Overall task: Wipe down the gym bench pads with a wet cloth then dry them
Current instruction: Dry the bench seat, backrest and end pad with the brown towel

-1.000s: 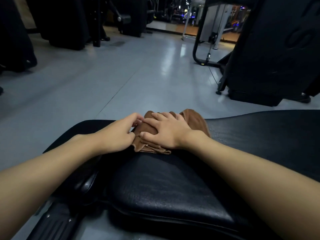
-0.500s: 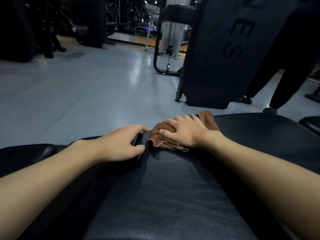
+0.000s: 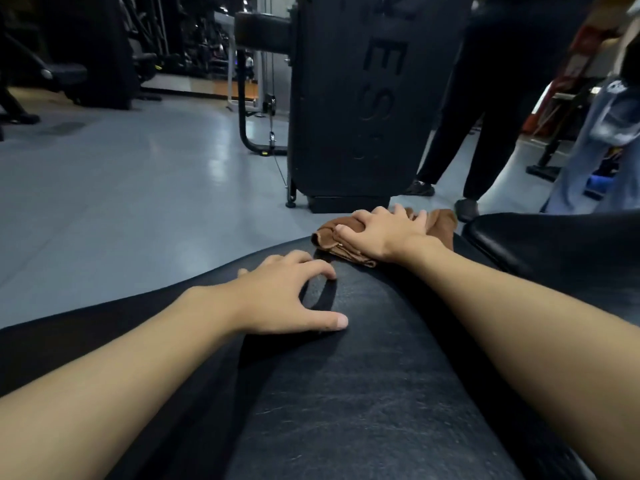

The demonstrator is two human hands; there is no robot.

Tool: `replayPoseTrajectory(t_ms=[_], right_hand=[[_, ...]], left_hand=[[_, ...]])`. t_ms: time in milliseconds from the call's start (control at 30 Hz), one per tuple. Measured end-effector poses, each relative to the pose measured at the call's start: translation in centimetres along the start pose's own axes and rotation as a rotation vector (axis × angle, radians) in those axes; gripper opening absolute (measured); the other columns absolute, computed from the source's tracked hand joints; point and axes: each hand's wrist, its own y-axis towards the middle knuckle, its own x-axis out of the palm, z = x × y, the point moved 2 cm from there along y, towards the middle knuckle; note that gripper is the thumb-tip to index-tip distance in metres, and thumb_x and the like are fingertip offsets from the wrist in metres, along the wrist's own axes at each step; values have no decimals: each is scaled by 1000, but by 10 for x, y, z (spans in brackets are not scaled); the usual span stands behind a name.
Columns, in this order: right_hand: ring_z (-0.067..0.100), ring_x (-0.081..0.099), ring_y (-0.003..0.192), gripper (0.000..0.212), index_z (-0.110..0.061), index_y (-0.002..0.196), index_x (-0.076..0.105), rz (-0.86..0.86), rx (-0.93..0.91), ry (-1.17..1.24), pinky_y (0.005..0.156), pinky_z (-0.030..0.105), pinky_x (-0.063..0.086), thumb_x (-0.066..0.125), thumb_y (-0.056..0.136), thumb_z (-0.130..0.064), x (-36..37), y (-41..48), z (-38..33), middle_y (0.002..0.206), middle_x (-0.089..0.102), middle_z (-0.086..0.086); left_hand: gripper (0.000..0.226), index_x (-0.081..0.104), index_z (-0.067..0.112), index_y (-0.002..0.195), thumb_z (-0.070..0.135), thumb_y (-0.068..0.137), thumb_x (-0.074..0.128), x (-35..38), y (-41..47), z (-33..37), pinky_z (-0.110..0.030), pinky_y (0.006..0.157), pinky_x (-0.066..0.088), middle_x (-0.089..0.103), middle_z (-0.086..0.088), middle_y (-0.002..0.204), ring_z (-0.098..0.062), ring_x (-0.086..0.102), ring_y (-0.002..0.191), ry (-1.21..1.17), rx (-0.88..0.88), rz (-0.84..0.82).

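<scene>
Lying crosswise on bench pad (image 3: 363, 393), brown cloth (image 3: 325, 240) under right hand (image 3: 384, 233).

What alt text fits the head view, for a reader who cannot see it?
The right hand grips a brown cloth on the far edge of a black bench pad; the left hand rests, fingers spread, on the pad. A black gym machine and a standing person in dark trousers are behind.
</scene>
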Motion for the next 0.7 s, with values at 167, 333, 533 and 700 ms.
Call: replayPoseTrajectory(t_ms=[167,333,533,700], right_hand=[[40,30,139,80,-46,146,33,12,136,60,105,68,20,18,79,-86,-11,-20,48,155,33,-2],[42,24,142,74,-47,150,25,41,138,59,109,63,20,21,84,-81,-9,-59,57,162,19,-2],[37,18,145,67,-50,147,27,93,108,58,111,62,18,20,87,-78,-6,-135,65,163,18,-3],[30,17,147,72,-51,148,25,109,112,32,111,58,19,16,83,-81,-2,-199,71,163,18,-7]], left_hand=[[85,36,62,124,100,48,43,3,1,-5,-57,106,34,32,28,143,-10,34,136,-36,9,9],[87,37,63,122,102,44,43,3,0,-4,-55,108,33,35,25,141,-12,37,135,-64,12,12],[94,40,56,131,101,48,42,5,-10,1,-55,110,31,35,20,147,-13,35,137,-56,16,19],[91,44,53,130,98,51,44,11,-27,6,-52,111,31,36,20,144,-10,37,136,-44,97,20]])
